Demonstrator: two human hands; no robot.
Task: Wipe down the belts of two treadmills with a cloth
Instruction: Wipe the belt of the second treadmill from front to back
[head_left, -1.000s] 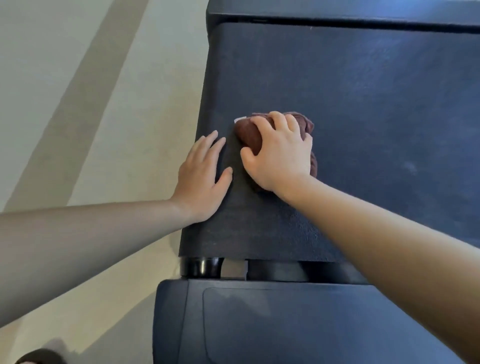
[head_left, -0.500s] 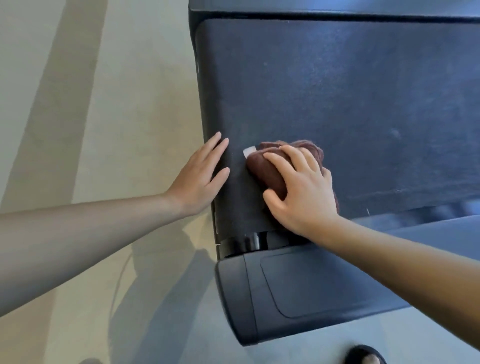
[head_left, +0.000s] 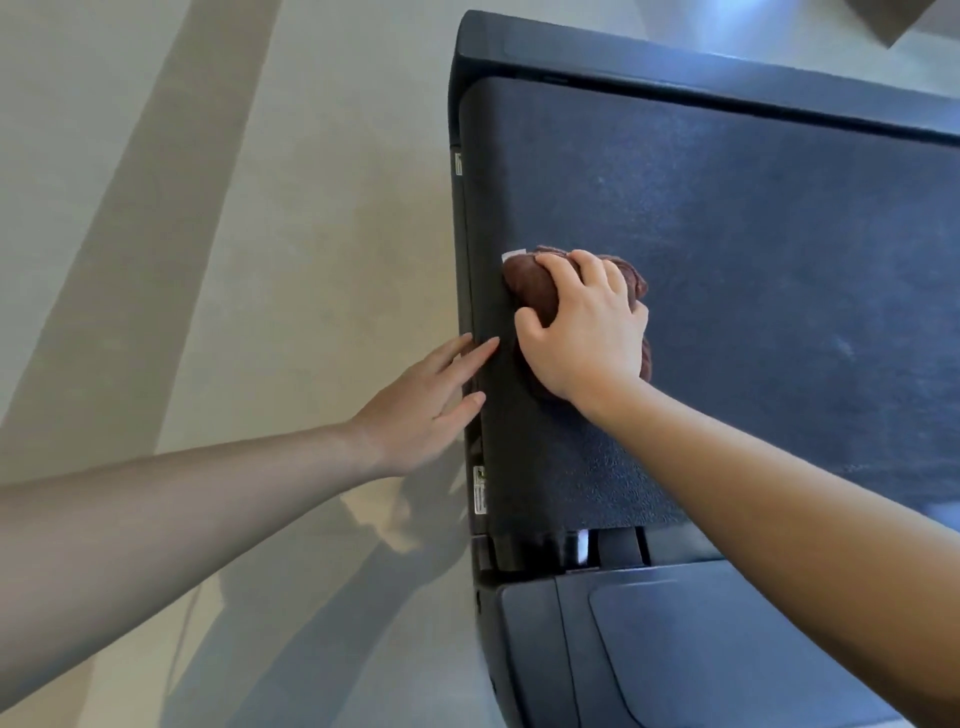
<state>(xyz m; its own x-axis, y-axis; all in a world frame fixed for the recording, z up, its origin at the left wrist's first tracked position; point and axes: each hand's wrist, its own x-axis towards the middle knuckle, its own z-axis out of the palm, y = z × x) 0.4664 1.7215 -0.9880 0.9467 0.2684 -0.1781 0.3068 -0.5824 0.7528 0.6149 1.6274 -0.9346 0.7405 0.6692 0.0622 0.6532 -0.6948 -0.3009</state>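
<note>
Neighbouring the cloth: left hand, side rail.

head cam | looks steeply down | close over treadmill belt edge | floor at left
</note>
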